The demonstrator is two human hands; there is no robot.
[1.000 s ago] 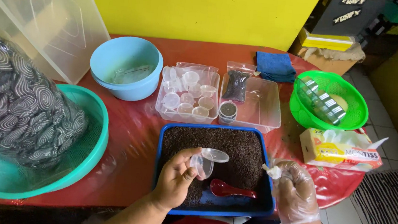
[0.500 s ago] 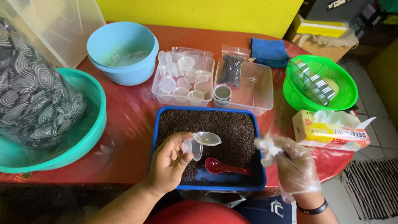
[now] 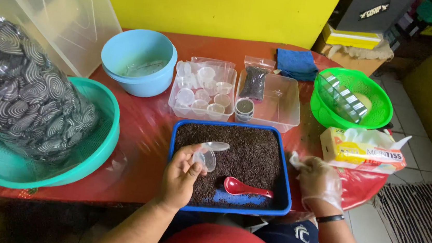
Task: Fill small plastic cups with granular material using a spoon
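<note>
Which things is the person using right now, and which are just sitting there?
In use:
- left hand holding a small clear cup with a hinged lid
- blue tray of dark grains
- red spoon lying in the tray
- right hand, in a thin clear glove, empty

Just sitting there:
- green basket
- tissue box
- blue cloth
- light blue bowl

Even, bright daylight throughout; glare on the red tabletop [image 3: 142, 130]; soft shadows; focus sharp; wide-angle bending at frame edges.
</note>
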